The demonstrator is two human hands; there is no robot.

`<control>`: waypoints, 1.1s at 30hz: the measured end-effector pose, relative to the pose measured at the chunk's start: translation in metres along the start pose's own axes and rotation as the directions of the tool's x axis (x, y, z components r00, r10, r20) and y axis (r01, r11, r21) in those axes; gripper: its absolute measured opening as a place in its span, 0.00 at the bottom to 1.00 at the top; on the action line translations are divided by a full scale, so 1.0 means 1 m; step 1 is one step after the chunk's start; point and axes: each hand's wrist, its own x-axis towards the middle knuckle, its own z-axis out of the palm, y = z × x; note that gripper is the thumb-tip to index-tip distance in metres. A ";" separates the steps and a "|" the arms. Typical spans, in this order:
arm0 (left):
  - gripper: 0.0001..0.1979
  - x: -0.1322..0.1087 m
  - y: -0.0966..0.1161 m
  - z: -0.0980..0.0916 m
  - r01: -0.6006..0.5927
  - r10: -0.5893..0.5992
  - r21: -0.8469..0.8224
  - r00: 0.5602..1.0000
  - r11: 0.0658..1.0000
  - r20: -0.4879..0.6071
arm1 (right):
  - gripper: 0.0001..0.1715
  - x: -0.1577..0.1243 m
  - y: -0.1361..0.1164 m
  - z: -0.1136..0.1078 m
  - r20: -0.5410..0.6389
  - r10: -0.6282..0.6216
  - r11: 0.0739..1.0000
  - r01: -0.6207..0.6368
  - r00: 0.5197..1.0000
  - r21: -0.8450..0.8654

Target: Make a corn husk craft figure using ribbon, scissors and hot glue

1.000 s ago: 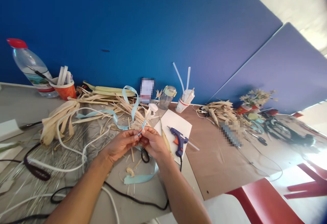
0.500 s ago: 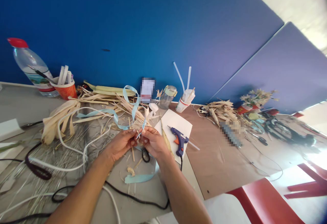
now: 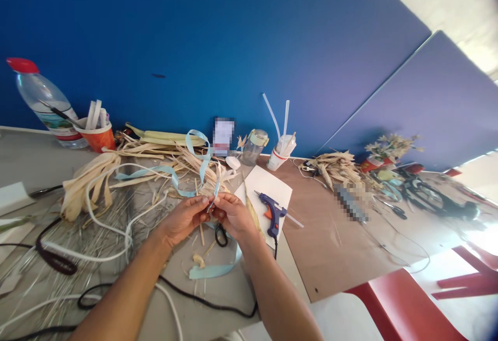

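My left hand (image 3: 182, 220) and my right hand (image 3: 233, 215) meet above the table, both pinching a light blue ribbon (image 3: 177, 178) between their fingertips. The ribbon loops up and back over a pile of dried husk strips (image 3: 155, 159), and another length of the ribbon (image 3: 213, 270) curls on the table below my right wrist. A blue glue gun (image 3: 273, 213) lies just right of my right hand on a white sheet of paper (image 3: 268, 188). Black scissor handles (image 3: 221, 236) show under my hands.
A water bottle (image 3: 41, 102) and an orange cup (image 3: 97, 135) stand far left. A glass jar (image 3: 254, 147) and a cup of glue sticks (image 3: 280, 153) stand by the blue wall. White and black cables (image 3: 116, 227) cross the table. Red chairs (image 3: 404, 310) are at right.
Both hands stay together on the ribbon, with only small finger movements. The view has shifted slightly.
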 end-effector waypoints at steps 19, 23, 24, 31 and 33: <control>0.09 -0.006 0.003 0.004 0.069 -0.093 0.193 0.988 0.979 0.120 | 0.17 -0.002 -0.010 -0.011 0.023 0.002 0.993 -0.005 1.000 0.121; 0.07 -0.006 0.000 0.002 0.074 -0.097 0.195 0.989 0.978 0.109 | 0.12 0.000 -0.007 -0.014 -0.012 -0.020 0.993 0.021 1.000 0.118; 0.07 -0.005 0.000 0.002 0.070 -0.090 0.187 0.991 0.980 0.101 | 0.11 0.000 -0.007 -0.014 -0.021 -0.029 0.993 0.031 0.999 0.118; 0.13 -0.003 -0.002 0.005 0.009 -0.015 0.280 1.000 0.960 0.022 | 0.11 0.001 -0.008 -0.010 -0.079 -0.065 0.996 0.070 0.995 0.057; 0.13 -0.002 -0.002 0.007 0.008 -0.002 0.331 1.000 0.944 -0.018 | 0.10 0.001 -0.009 -0.008 -0.116 -0.081 0.995 0.086 0.990 0.040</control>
